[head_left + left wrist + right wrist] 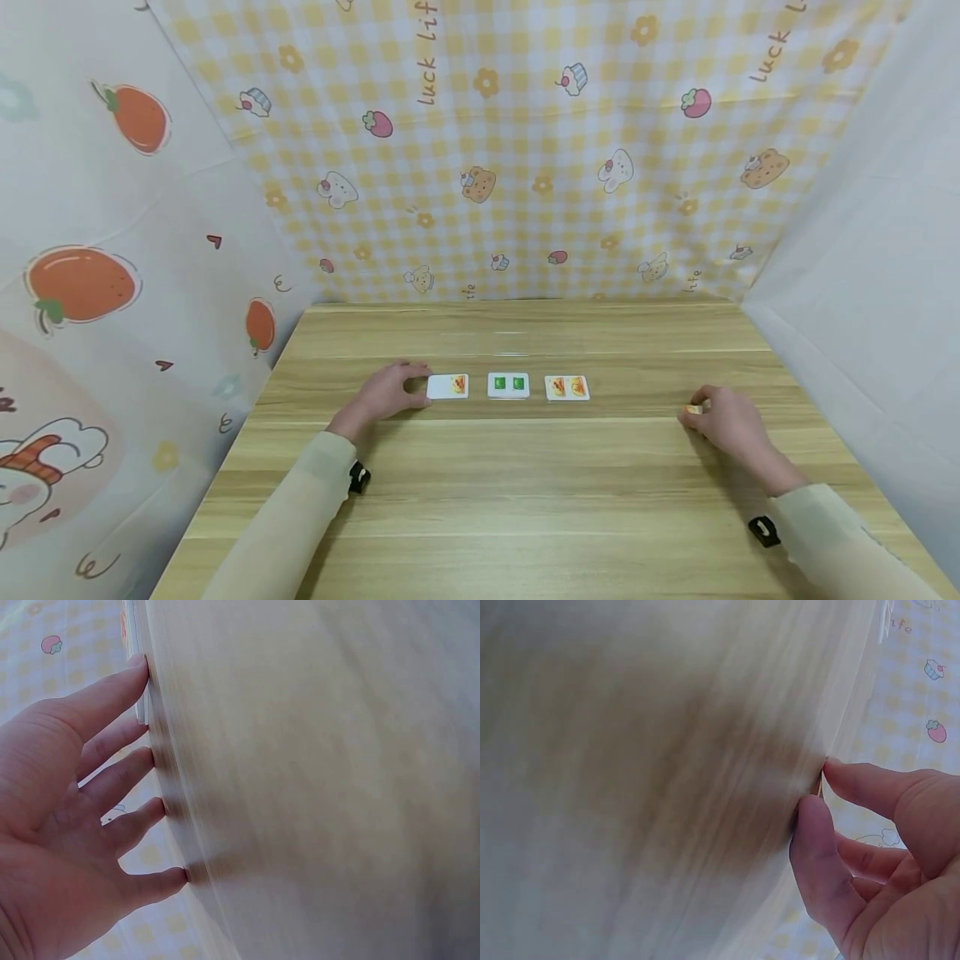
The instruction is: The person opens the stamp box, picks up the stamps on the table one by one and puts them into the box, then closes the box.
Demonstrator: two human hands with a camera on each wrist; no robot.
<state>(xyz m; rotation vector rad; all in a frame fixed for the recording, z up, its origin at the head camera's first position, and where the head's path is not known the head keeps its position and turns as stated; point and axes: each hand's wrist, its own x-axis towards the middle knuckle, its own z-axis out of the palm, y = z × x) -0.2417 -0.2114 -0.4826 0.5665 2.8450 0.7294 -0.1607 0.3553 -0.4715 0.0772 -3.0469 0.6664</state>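
Observation:
A white card point(447, 387) lies on the table with an orange picture at its right end and a blank left part. My left hand point(390, 390) is at its left end, thumb and forefinger touching near the two corners. In the left wrist view the fingers point(135, 765) are spread, their tips on the table. Far to the right, low over the tabletop, my right hand point(723, 417) pinches a small orange piece point(694, 409) between thumb and forefinger. The right wrist view shows only a thin edge of it; its picture is mostly hidden.
A white card with two green squares point(508, 385) lies in the middle. Right of it is a white card with two orange pictures point(567, 388). All stand in one row on the wooden table point(540, 492). A patterned cloth point(525, 150) hangs along the back edge.

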